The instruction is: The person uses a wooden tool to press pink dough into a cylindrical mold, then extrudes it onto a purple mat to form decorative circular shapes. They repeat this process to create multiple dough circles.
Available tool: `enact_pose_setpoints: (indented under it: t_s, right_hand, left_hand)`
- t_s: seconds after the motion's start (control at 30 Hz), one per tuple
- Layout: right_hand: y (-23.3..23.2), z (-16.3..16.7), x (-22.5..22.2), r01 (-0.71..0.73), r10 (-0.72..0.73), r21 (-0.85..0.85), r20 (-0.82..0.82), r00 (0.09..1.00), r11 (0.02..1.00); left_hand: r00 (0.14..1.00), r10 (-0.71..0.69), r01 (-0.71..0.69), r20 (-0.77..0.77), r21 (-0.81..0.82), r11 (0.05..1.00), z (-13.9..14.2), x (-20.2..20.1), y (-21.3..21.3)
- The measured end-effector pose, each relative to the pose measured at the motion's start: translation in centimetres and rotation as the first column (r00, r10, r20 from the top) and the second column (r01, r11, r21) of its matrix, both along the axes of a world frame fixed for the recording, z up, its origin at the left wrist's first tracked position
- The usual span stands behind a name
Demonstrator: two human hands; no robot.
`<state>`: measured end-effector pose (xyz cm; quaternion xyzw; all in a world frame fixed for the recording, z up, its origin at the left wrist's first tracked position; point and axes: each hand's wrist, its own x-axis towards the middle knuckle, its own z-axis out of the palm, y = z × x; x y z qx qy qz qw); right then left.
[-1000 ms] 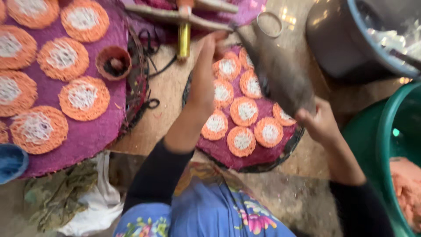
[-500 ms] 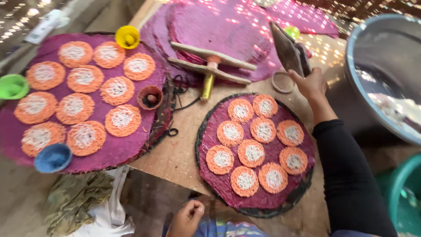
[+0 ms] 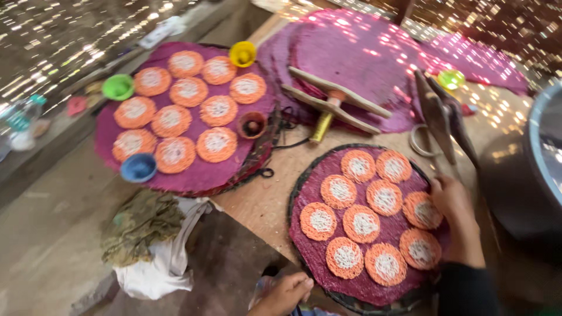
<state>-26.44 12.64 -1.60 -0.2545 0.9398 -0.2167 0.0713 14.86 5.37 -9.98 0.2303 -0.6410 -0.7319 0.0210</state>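
Head view, the only view. The right hand is seen at the right rim of the near round tray, resting on it beside the outermost noodle disc; its grip is curled over the edge, but whether it is clamped on the rim cannot be told. The left hand hangs low by the near edge of the same tray, fingers loosely bent, nothing held.

Nine orange-and-white noodle discs are laid on the tray's purple mat. They are judged light, soft and crumbly, likely to tear if lifted singly; the tray is judged stiff but shallow, best taken at two opposite rim points and kept level.

The surface is bare worn wood. Beyond the tray lie a wooden press and stacked purple mats. Left of the tray a second tray carries more discs and small coloured bowls. Right of it stands a large dark pot; a crumpled cloth lies to the near left.
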Motion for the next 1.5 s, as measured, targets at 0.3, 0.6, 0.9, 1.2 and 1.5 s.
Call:
enact_pose_setpoints:
  t_s: [0.3, 0.6, 0.9, 1.2, 1.5]
  right_hand:
    - [5.2, -3.1, -1.4, -0.043, 0.113, -0.314, 0.208, 0.972, 0.948]
    - [11.4, -5.5, 1.7, 0.027, 0.083, -0.512, 0.190, 0.978, 0.858]
    - [3.4, -0.3, 2.5, 0.108, 0.297, -0.856, 0.290, 0.910, 0.506]
    - [-21.6, 10.2, 16.5, -0.068, 0.525, -0.838, 0.274, 0.806, 0.542]
    - [-35.0, 9.5, 27.4, -0.092, 0.450, -0.846, 0.184, 0.874, 0.525]
  left_hand:
    - [0.967, 0.171, -0.082, 0.187, -0.408, 0.909, 0.6, 2.0, 1.0]
    - [0.879, 0.449, -0.477, -0.160, -0.304, 0.825, -2.1, 4.4, 1.8]
    - [0.791, 0.512, -0.612, -0.335, -0.431, 0.663, 10.8, 5.7, -9.8]
    - [0.607, 0.637, -0.580, -0.475, -0.813, -0.053, 20.7, 16.0, -33.8]
    - [0.445, 0.876, -0.551, -0.184, -0.828, 0.106, 24.4, 19.8, -43.5]
